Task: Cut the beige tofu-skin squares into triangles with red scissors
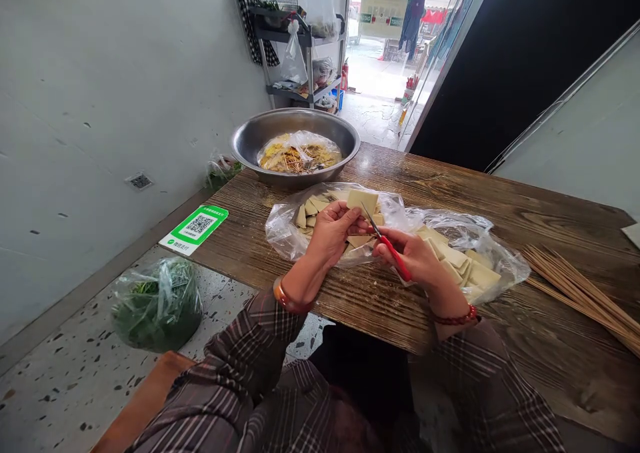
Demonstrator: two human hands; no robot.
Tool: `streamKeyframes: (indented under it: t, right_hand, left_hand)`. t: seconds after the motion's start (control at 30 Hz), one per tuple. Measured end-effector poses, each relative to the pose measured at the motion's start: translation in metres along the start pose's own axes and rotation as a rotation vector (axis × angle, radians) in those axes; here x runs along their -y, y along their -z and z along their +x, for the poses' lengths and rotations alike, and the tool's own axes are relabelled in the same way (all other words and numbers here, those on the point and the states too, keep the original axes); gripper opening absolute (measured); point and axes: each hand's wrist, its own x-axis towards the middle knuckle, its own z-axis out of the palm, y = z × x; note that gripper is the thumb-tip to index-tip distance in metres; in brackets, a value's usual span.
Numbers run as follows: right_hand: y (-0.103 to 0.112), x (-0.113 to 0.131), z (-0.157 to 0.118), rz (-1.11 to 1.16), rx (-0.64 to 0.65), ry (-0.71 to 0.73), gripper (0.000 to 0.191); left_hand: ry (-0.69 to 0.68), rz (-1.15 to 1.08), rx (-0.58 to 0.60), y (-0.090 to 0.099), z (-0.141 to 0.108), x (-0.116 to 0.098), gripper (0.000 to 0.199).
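Note:
Pinched in my left hand point(334, 229) is a flat, pale yellow square sheet point(362, 201), held up above an open plastic bag point(285, 236) of cut pale pieces. My right hand point(413, 256) grips red-handled scissors point(395, 258), whose blades point up and left at the sheet's lower right part. The blades look slightly apart. Just right of my right hand, a second plastic bag point(511, 266) holds a pile of uncut-looking pale squares point(454, 256).
Behind the bags stands a large metal bowl point(243, 139) with wrapped food. Thin wooden sticks point(585, 293) lie at the right of the wooden table point(370, 306). A green QR card point(197, 228) is at its left corner. A bag of greens point(157, 306) sits on the floor.

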Motion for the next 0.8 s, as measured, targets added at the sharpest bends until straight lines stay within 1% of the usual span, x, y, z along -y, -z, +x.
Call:
streamKeyframes:
  t: [0.2, 0.37, 0.57, 0.8]
  right_hand:
    - [0.001, 0.001, 0.0, 0.005, 0.025, -0.005, 0.06]
    - [0.0, -0.006, 0.001, 0.031, 0.003, 0.01, 0.056]
    - [0.003, -0.013, 0.002, -0.026, -0.041, 0.019, 0.053]
    - [0.003, -0.007, 0.002, -0.021, -0.046, -0.012, 0.055]
  left_hand:
    - [-0.01, -0.011, 0.01, -0.001, 0.0, 0.0, 0.046]
    - [-0.011, -0.001, 0.014, -0.001, -0.001, 0.0, 0.046]
    - [-0.002, 0.013, -0.006, -0.001, -0.001, 0.0, 0.042]
    - [0.006, 0.015, 0.007, 0.001, -0.001, -0.002, 0.045]
